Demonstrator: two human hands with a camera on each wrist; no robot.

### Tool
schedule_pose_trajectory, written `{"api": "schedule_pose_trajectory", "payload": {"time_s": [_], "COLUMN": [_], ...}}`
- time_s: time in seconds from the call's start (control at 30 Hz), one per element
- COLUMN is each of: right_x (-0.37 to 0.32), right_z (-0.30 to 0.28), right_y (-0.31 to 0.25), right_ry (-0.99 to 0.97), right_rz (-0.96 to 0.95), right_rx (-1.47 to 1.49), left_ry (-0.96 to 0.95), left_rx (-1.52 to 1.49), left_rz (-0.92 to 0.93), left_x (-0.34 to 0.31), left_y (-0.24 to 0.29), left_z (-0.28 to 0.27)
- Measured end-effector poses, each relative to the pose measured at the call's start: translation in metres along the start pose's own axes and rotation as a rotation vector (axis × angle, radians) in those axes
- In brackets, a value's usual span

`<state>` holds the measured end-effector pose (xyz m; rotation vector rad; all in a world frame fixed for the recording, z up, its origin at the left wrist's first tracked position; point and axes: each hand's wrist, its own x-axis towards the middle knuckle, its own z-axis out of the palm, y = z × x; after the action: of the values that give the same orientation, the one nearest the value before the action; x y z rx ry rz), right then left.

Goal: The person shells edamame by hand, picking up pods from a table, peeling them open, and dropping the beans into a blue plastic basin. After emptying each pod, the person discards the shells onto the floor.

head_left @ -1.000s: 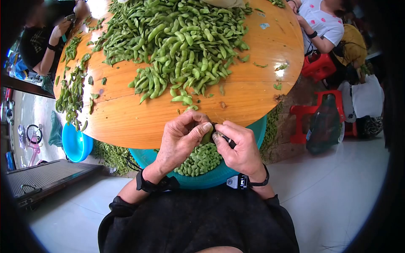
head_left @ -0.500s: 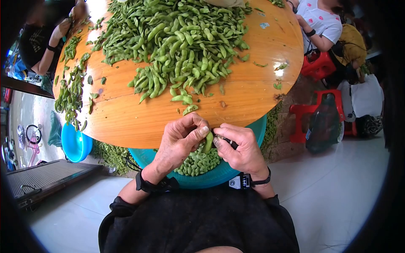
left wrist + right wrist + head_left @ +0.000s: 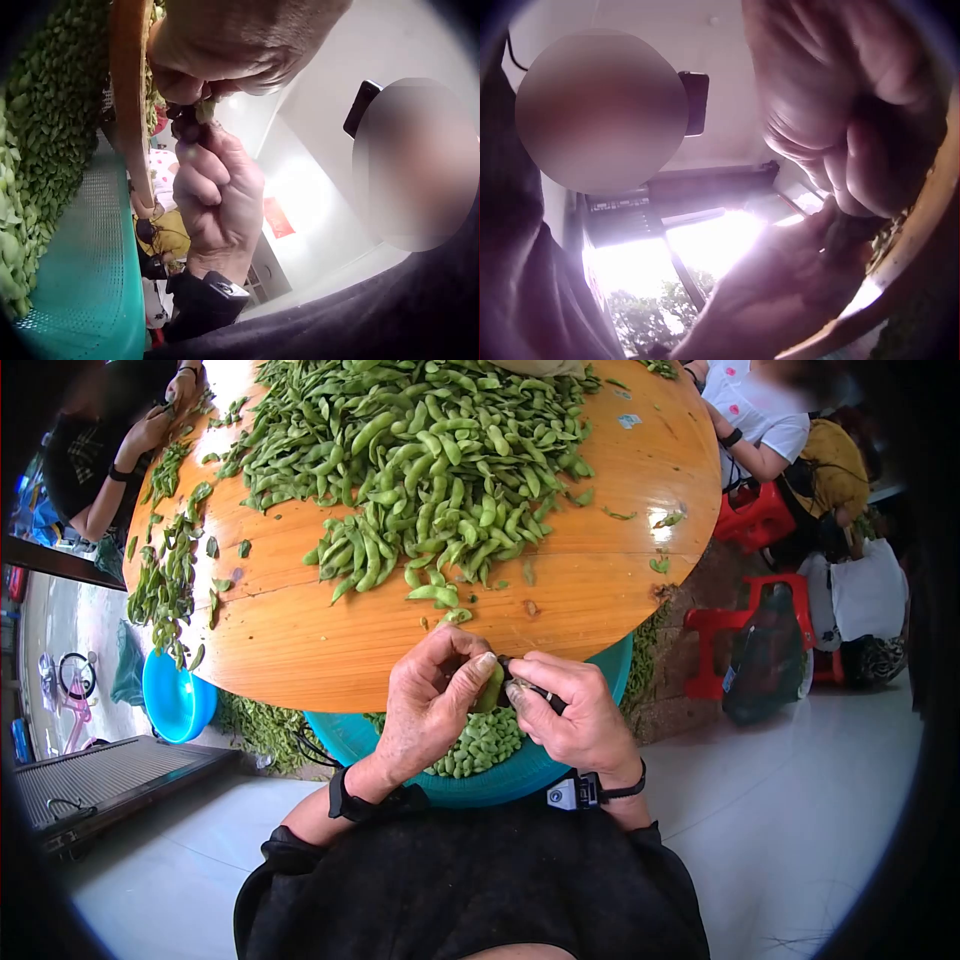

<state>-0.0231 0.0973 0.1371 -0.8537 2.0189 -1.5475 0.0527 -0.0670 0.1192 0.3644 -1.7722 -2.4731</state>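
Observation:
My left hand (image 3: 430, 695) pinches a green soybean pod (image 3: 491, 689) between thumb and forefinger. Close beside it, the right hand (image 3: 570, 710) grips a small black-handled tool (image 3: 549, 698), whose working end is hidden at the pod. In the left wrist view the two hands' fingertips meet around the pod (image 3: 205, 112). Below them is a teal mesh basket (image 3: 440, 792) holding a heap of shelled green beans (image 3: 475, 748).
A large pile of pods (image 3: 420, 470) covers the middle of the wooden table (image 3: 300, 650), whose near edge overhangs the basket. Other people sit at both far sides. A blue basin (image 3: 178, 700) stands left, a red stool (image 3: 720, 650) right.
The pod in my left hand showed more of its length half a second ago and is now tucked closer behind the thumb. Both hands stay nearly in place over the basket.

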Motion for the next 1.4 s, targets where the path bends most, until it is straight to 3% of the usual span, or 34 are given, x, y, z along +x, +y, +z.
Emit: {"api": "schedule_pose_trajectory", "payload": {"time_s": [0.1, 0.17, 0.27, 0.37, 0.5, 0.63, 0.77, 0.83, 0.87, 0.9, 0.97, 1.2, 1.33, 1.4], "right_x": [-0.001, 0.0, 0.005, 0.006, 0.003, 0.003, 0.005, 0.008, 0.008, 0.008, 0.009, 0.01, 0.01, 0.009], "right_z": [-0.004, -0.003, 0.005, 0.006, 0.004, -0.002, -0.006, -0.009, -0.009, -0.007, -0.004, -0.001, 0.006, 0.011], "right_y": [-0.003, -0.002, -0.002, 0.0, -0.004, -0.003, -0.002, 0.0, 0.002, 0.001, -0.003, -0.006, -0.003, -0.002], "right_ry": [-0.045, -0.076, 0.034, 0.07, 0.027, -0.075, -0.211, -0.195, -0.189, -0.194, -0.075, 0.012, 0.073, 0.094], "right_rz": [0.106, 0.078, -0.056, -0.145, -0.119, -0.115, 0.085, 0.239, 0.169, 0.163, -0.066, -0.138, -0.199, -0.211], "right_rx": [0.103, 0.01, -0.104, -0.207, -0.201, -0.064, 0.26, 0.315, 0.165, 0.164, -0.107, -0.253, -0.33, -0.331], "left_ry": [0.026, 0.036, 0.06, 0.014, -0.065, -0.24, -0.37, -0.312, -0.284, -0.28, -0.182, -0.181, -0.149, -0.067], "left_rx": [-0.072, 0.154, 0.04, 0.109, -0.013, -0.258, -0.343, -0.286, -0.149, -0.147, 0.376, 0.71, 0.702, 0.855], "left_rz": [0.017, 0.16, 0.129, 0.1, 0.004, -0.159, -0.243, -0.225, -0.061, -0.055, 0.002, 0.302, 0.375, 0.344], "left_x": [0.001, 0.002, 0.003, 0.002, 0.004, 0.008, 0.008, 0.008, 0.008, 0.008, 0.006, 0.005, 0.003, -0.001], "left_y": [-0.008, -0.017, -0.014, -0.009, -0.001, 0.004, 0.006, 0.004, -0.002, 0.001, 0.007, 0.016, 0.004, 0.001], "left_z": [0.0, 0.0, 0.003, 0.001, -0.01, -0.023, -0.03, -0.024, -0.021, -0.022, -0.021, -0.017, -0.012, -0.006]}}
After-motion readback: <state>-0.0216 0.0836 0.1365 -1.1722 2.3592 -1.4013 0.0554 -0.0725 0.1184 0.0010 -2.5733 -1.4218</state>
